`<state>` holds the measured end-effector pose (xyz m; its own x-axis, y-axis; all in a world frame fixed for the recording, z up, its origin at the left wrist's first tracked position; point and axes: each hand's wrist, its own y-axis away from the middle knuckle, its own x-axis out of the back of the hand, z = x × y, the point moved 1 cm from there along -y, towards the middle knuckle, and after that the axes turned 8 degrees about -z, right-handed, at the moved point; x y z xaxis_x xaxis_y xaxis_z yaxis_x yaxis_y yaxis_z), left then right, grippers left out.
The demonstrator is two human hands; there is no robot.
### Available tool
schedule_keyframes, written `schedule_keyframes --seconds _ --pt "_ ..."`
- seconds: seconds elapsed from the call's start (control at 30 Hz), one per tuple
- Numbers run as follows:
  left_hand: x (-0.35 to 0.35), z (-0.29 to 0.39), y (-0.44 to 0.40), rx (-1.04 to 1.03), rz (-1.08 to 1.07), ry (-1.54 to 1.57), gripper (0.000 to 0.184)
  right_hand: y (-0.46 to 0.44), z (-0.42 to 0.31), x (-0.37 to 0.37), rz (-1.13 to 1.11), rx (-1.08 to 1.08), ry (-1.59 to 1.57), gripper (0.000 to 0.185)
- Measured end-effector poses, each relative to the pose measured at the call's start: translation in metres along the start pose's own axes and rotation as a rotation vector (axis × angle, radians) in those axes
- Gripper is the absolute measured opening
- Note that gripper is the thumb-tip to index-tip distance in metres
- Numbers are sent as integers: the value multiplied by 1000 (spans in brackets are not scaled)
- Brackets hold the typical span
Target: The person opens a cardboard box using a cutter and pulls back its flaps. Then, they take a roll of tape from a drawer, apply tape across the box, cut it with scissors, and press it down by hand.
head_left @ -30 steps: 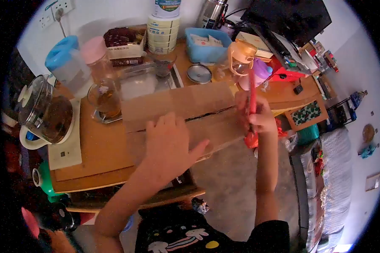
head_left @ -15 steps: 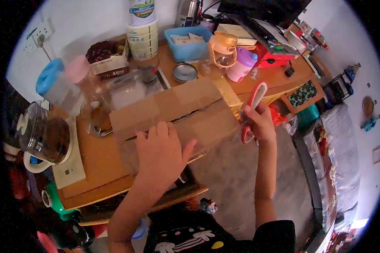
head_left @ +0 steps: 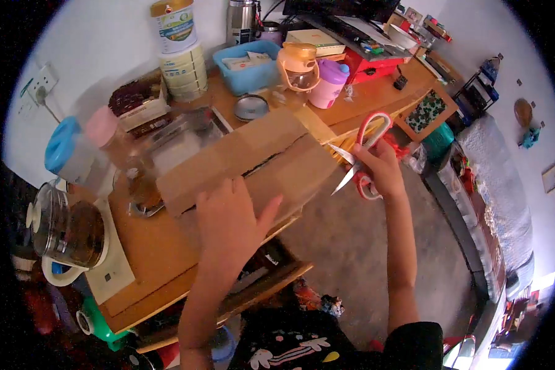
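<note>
A cardboard box point(head_left: 271, 139) lies on the wooden desk, its top marked by a dark split along the middle seam. My left hand point(head_left: 228, 213) rests on the near part of its top, fingers stretched and thumb apart; the fingertips reach the seam. To the right of the box, my right hand point(head_left: 381, 166) grips a pair of scissors point(head_left: 376, 131) with red and white handles. The scissor blades are spread apart and point left toward the box's right edge, clear of it as far as I can see.
At left stand a glass kettle point(head_left: 74, 222) and a blue-lidded pitcher point(head_left: 71, 151). Behind the box are a round metal lid point(head_left: 251, 107), a blue basket point(head_left: 246, 71), an orange-lidded bottle point(head_left: 298, 65), a purple cup point(head_left: 330, 85) and stacked cans point(head_left: 184, 71). A drawer point(head_left: 259, 296) juts out below.
The scissors have turned so that their blades now show, spread apart; before, mostly the handles were visible. My left hand stays on the box. The whole view has shifted slightly.
</note>
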<state>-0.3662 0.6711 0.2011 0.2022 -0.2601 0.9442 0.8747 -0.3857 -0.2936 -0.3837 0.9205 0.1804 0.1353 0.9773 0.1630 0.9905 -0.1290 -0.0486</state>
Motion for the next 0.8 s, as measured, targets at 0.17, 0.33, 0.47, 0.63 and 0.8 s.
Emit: schedule_keyframes --seconds 0.17,0.33,0.47,0.63,0.8 --pt "2 2 3 54 -34 16 44 -14 -9 1 -20 -26 69 25" --pt "4 9 6 106 -29 -111 47 -42 6 7 -339 -88 107 30" --pt "6 25 -1 279 -54 -143 43 -66 7 13 -606 -78 17 29" --pt "2 43 -11 467 26 -103 33 -83 18 23 -959 -207 -272 38" --pt "-2 64 -34 238 -49 -96 41 -88 23 11 -992 -204 -275 37"
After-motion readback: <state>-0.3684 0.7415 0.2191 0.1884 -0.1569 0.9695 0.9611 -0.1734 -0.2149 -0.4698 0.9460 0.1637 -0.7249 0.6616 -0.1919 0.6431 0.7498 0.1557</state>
